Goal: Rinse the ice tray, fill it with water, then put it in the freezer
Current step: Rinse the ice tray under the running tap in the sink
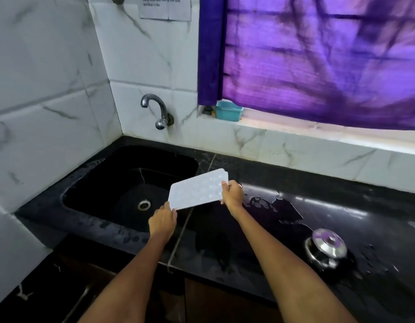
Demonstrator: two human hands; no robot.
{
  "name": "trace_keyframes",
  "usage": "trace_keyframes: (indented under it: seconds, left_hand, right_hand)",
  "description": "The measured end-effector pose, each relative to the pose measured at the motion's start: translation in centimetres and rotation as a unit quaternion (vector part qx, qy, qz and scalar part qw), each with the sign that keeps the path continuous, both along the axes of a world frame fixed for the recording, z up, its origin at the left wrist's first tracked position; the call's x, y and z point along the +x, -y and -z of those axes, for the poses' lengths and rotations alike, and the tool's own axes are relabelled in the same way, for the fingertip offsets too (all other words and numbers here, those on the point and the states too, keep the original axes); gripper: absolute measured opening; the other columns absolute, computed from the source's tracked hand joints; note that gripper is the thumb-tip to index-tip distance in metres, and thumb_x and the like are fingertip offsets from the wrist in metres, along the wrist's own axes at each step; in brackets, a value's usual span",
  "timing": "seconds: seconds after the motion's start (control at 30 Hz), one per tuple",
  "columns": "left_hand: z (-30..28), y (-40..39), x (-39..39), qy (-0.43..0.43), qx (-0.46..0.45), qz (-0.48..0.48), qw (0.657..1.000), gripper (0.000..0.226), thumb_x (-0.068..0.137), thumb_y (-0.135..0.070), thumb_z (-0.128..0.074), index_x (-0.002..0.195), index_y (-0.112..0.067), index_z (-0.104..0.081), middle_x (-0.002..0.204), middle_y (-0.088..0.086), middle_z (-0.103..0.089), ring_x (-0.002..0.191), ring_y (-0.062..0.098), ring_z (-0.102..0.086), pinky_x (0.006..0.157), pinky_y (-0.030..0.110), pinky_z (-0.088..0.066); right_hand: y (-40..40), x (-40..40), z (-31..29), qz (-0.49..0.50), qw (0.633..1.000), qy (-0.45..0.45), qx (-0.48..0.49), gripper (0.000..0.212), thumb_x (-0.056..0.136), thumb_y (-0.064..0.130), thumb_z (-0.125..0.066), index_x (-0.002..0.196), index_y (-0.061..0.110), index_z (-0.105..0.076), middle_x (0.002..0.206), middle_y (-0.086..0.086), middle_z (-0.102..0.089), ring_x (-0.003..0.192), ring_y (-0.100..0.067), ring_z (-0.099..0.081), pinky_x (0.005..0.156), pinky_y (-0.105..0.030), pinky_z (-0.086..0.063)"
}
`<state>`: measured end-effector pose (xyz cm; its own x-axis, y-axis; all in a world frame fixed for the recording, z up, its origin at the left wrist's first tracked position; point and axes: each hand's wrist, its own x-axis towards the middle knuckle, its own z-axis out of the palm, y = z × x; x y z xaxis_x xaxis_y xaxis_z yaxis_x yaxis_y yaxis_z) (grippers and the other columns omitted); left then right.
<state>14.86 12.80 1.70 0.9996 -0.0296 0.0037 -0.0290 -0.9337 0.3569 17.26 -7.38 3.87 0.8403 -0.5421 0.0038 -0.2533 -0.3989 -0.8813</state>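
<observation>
Ice tray [198,190]: a thin white plastic rectangle with rounded corners and rows of small bumps, held tilted in the air over the right edge of the sink, its far end raised.
Left hand [162,221]: grips the tray's near left corner, thumb on top, fingers curled beneath.
Right hand [233,193]: grips the tray's right short edge, thumb on the bumpy face.
Hands: apart, one at each end of the tray, both bare forearms reaching out from below.
Sink [85,180]: a deep black stone basin with rounded corners and a round metal drain [144,205].
Tap [156,110]: curved, shiny metal, fixed to the white marble-veined wall tiles above the basin.
Counter [341,206]: glossy black stone, wet with puddles and drops.
Steel pot [325,249]: round, lidded with a knob, on the counter at the right.
Windowsill: a small teal plastic tub [228,110] under a purple curtain [318,54].
</observation>
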Motion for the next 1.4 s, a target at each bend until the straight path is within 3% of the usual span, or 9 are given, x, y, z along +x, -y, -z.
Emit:
trace_keyframes:
  seconds: [0.17,0.33,0.47,0.63,0.83,0.9,1.07,1.17,1.4]
  left_hand:
    - [-1.0,-5.8,9.3,-0.068,-0.210,-0.161,0.962,0.062,0.100,-0.042,-0.035,0.145,0.000,-0.028,0.144,0.023,-0.042,0.130,0.040,-0.044,0.103,0.046,-0.038]
    - [-1.0,-10.9,19.6,-0.133,-0.456,-0.229,0.849,0.063,0.093,-0.053,-0.045,0.116,0.003,-0.062,0.120,0.024,-0.063,0.109,0.040,-0.061,0.098,0.046,-0.049]
    - [-1.1,-13.3,24.3,-0.146,-0.446,-0.217,0.856,0.064,0.094,-0.049,-0.047,0.115,0.010,-0.060,0.118,0.028,-0.062,0.110,0.041,-0.058,0.093,0.039,-0.045]
    - [1.1,-14.4,28.5,-0.165,-0.413,-0.204,0.872,0.063,0.095,-0.047,-0.045,0.114,0.011,-0.061,0.120,0.029,-0.061,0.113,0.041,-0.057,0.099,0.042,-0.046]
    - [4.0,-14.4,32.5,-0.166,-0.439,-0.220,0.855,0.060,0.096,-0.043,-0.046,0.106,0.013,-0.064,0.113,0.030,-0.064,0.109,0.042,-0.059,0.095,0.041,-0.045]
    - [4.6,-14.2,33.2,-0.164,-0.455,-0.225,0.846,0.056,0.096,-0.041,-0.049,0.093,0.011,-0.067,0.104,0.028,-0.066,0.104,0.040,-0.061,0.091,0.039,-0.046]
    - [6.1,-13.9,34.0,-0.172,-0.459,-0.218,0.844,0.053,0.096,-0.039,-0.050,0.052,-0.010,-0.049,0.061,0.004,-0.052,0.082,0.030,-0.058,0.075,0.032,-0.041]
    - [6.7,-13.9,34.1,-0.173,-0.446,-0.216,0.851,0.053,0.096,-0.038,-0.049,0.052,-0.010,-0.048,0.059,0.003,-0.051,0.080,0.027,-0.055,0.074,0.031,-0.039]
    - [6.0,-13.1,34.1,-0.169,-0.432,-0.196,0.864,0.053,0.097,-0.039,-0.048,0.053,-0.009,-0.045,0.059,0.003,-0.050,0.068,0.025,-0.053,0.073,0.032,-0.041]
  right_hand:
    - [-4.0,7.6,0.7,-0.014,0.999,-0.016,0.043,0.028,0.096,0.023,-0.045,0.072,0.008,-0.045,0.062,-0.011,-0.049,0.047,-0.023,-0.046,0.051,-0.034,-0.037]
    - [-7.6,14.1,1.4,-0.027,0.991,-0.058,0.119,0.032,0.097,0.018,-0.045,0.067,0.007,-0.044,0.060,-0.011,-0.044,0.045,-0.019,-0.041,0.039,-0.025,-0.029]
    - [-9.6,18.5,2.8,-0.005,0.991,-0.107,0.080,0.028,0.096,0.020,-0.044,0.075,0.005,-0.056,0.073,-0.014,-0.050,0.060,-0.025,-0.051,0.049,-0.027,-0.039]
    - [-11.6,24.2,2.7,0.036,0.985,-0.135,-0.099,0.047,0.094,0.036,-0.048,0.128,0.004,-0.050,0.113,-0.016,-0.058,0.109,-0.034,-0.057,0.089,-0.041,-0.048]
    - [-16.7,34.9,-2.7,-0.065,0.991,-0.053,0.103,0.072,0.090,0.044,-0.055,0.145,0.007,-0.026,0.147,-0.014,-0.037,0.135,-0.029,-0.038,0.110,-0.037,-0.034]
    - [-17.9,37.8,-3.3,-0.058,0.980,-0.053,0.184,0.069,0.089,0.046,-0.055,0.142,0.007,-0.031,0.142,-0.012,-0.042,0.130,-0.028,-0.042,0.107,-0.036,-0.036]
    - [-18.6,42.4,-1.9,0.040,0.972,0.020,0.229,0.030,0.085,0.034,-0.064,0.093,0.007,-0.055,0.098,-0.010,-0.064,0.095,-0.033,-0.067,0.077,-0.034,-0.056]
    - [-19.1,43.0,-1.7,0.080,0.983,0.017,0.162,0.034,0.083,0.033,-0.065,0.093,0.000,-0.061,0.094,-0.014,-0.067,0.093,-0.034,-0.066,0.086,-0.043,-0.054]
    - [-18.8,42.0,-2.7,0.066,0.990,0.011,0.126,0.045,0.083,0.034,-0.066,0.108,-0.003,-0.060,0.109,-0.017,-0.066,0.102,-0.030,-0.061,0.076,-0.028,-0.044]
